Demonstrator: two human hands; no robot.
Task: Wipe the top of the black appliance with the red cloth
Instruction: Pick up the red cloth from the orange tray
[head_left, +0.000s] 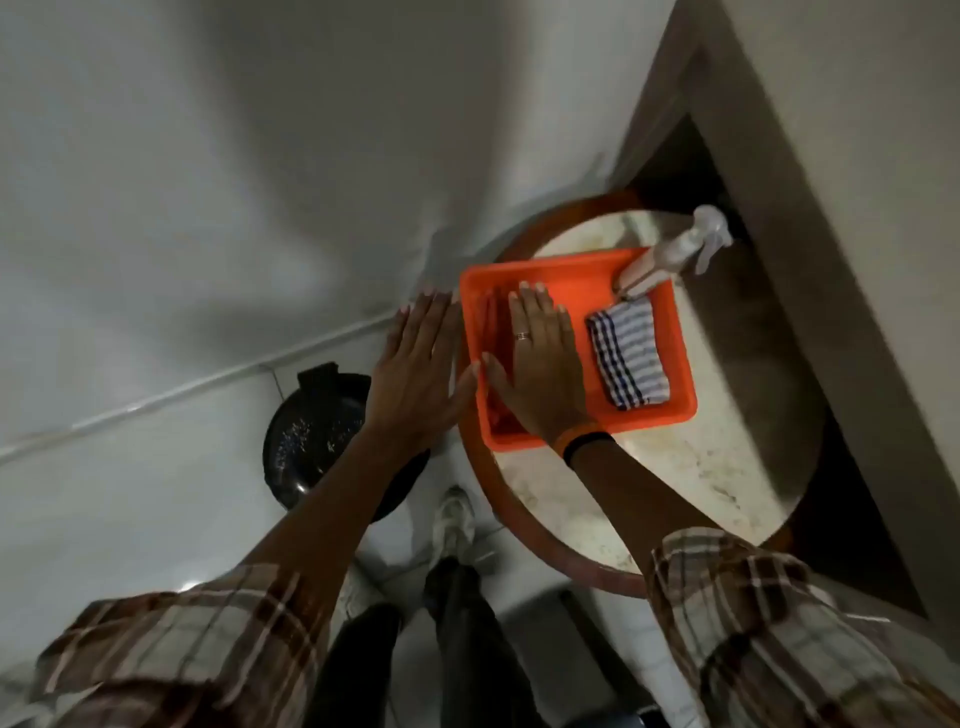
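An orange tray (670, 410) sits on a round table. The red cloth (493, 332) lies folded in the tray's left part, mostly under my right hand (537, 364), which rests flat on it with fingers spread. My left hand (415, 374) hovers flat and open just left of the tray, above the floor. The black appliance (317, 431), round with a dusty top, stands on the floor below my left forearm, which hides its right side.
A blue-and-white checked cloth (628, 358) and a clear spray bottle (675, 254) lie in the tray's right part. The round table (727, 467) has a marble top and brown rim. A wall stands behind, a dark recess to the right. My shoe (457, 519) is beside the table.
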